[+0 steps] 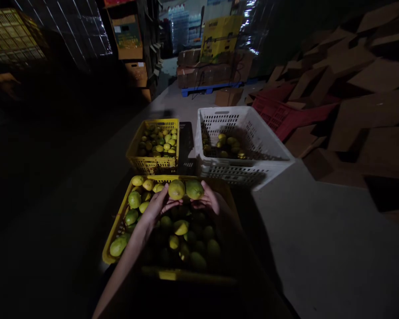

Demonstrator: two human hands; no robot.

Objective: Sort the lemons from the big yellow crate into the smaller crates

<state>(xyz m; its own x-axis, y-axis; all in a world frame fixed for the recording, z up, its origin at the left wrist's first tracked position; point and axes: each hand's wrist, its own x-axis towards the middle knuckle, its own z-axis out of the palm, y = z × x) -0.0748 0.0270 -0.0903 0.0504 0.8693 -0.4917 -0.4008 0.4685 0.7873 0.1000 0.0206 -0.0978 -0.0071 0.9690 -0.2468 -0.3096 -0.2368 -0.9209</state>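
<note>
My left hand (160, 202) is closed around a yellow-green lemon (176, 189), thumb along its left side and fingers beneath. Beside it, my right hand (210, 199) grips a greener lemon (194, 189) in the same way. The two fruits are held side by side, nearly touching, above a yellow crate (115, 226). Many lemons fill this crate, from green to yellow, such as the large one (119, 245) at its near left corner. My forearms and deep shadow hide part of the crate's contents.
Behind stand a smaller yellow crate (153, 165) of lemons and a white crate (252, 167) with some lemons at its bottom. A red crate (275, 113) and a heap of cardboard (369, 110) lie to the right. Farther back, a blue pallet (209, 88) carries boxes.
</note>
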